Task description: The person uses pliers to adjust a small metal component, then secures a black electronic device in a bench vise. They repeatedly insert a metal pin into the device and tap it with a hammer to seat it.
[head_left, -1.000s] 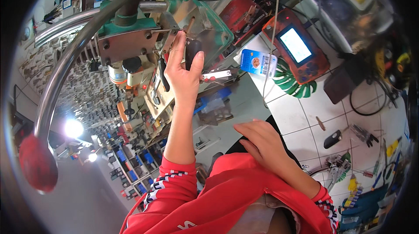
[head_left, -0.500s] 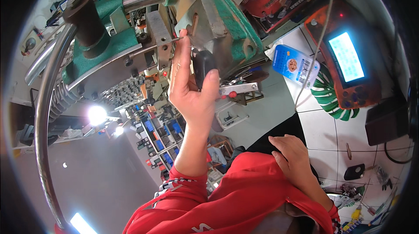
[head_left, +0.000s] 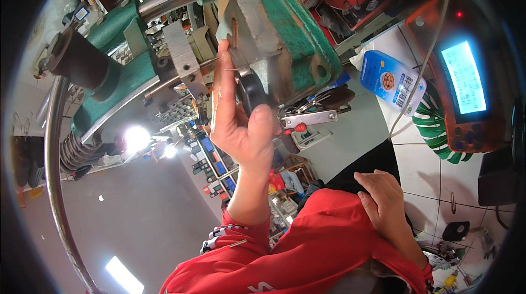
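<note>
1. Left hand is gripping a black fob, thumb on the near-right side, straightened fingers running up the left side.
2. Fob is sitting right up at the working face of a green press, just on the near side of a grey steel block. Can't tell for sure if it's touching the metal; the fingers and thumb are hiding part of it.
3. Thin metal pin is sticking out leftward at the fob's far end, crossing the index finger.
4. Right hand is holding nothing visible, fingers loosely extended, sitting near the body just right of the red jacket. Hands are staying well apart from each other.
5. Metal bar with red knobs is jutting out right of the left thumb.
6. Drilled steel bar is standing left of the fingertips. Farther left, a long curved steel lever is running toward the near side, with a coil spring just right of it.
7. Right side: white tiled table is carrying an orange handheld device, screen glowing. A blue packet is lying just left of it, a green leaf-shaped mat partly under both.
8. Nearer on the tiles, a small brass-coloured piece and a second dark fob are lying out.
</note>
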